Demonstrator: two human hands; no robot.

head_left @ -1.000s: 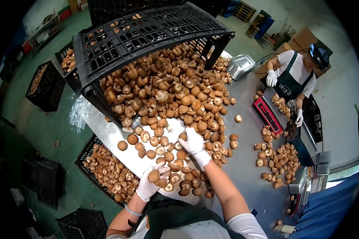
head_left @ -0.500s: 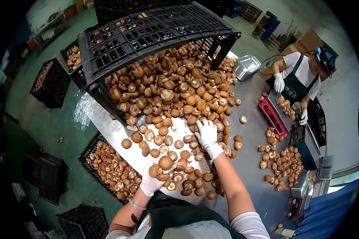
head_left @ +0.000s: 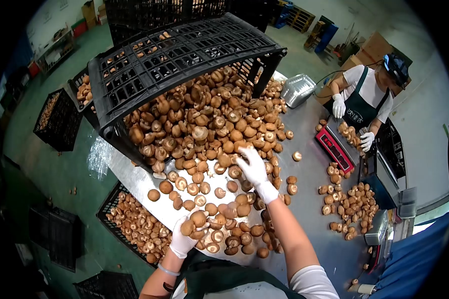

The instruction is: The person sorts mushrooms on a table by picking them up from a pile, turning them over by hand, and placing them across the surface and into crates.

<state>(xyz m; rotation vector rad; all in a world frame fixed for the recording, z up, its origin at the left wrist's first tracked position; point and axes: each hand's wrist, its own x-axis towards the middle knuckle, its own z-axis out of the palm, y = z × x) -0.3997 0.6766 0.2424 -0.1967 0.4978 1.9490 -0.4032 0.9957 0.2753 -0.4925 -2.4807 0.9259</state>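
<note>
My left hand [head_left: 182, 240], in a white glove, is closed around a few brown shiitake mushrooms [head_left: 198, 218] near the table's front edge. My right hand [head_left: 253, 168], also gloved, reaches to the front of a large mushroom pile [head_left: 204, 117]. Its fingers are apart and hold nothing that I can see; the fingertips are beside mushrooms there. Loose mushrooms lie between my hands, some caps up, some stems up. One mushroom [head_left: 230, 209] among them is smeared by motion. The pile spills from a tipped black plastic crate [head_left: 184, 55].
A black crate of mushrooms [head_left: 134, 219] stands below the table's left edge. Across the metal table [head_left: 304, 149], a gloved co-worker [head_left: 366, 97] handles mushrooms at a red scale [head_left: 335, 149]. A clear plastic tray stack [head_left: 298, 90] and another mushroom heap [head_left: 353, 209] lie on the right.
My right hand has drawn slightly back from the pile, its fingers spreading. A blurred mushroom now shows between my hands. The co-worker's lower hand has moved onto the mushrooms at the scale.
</note>
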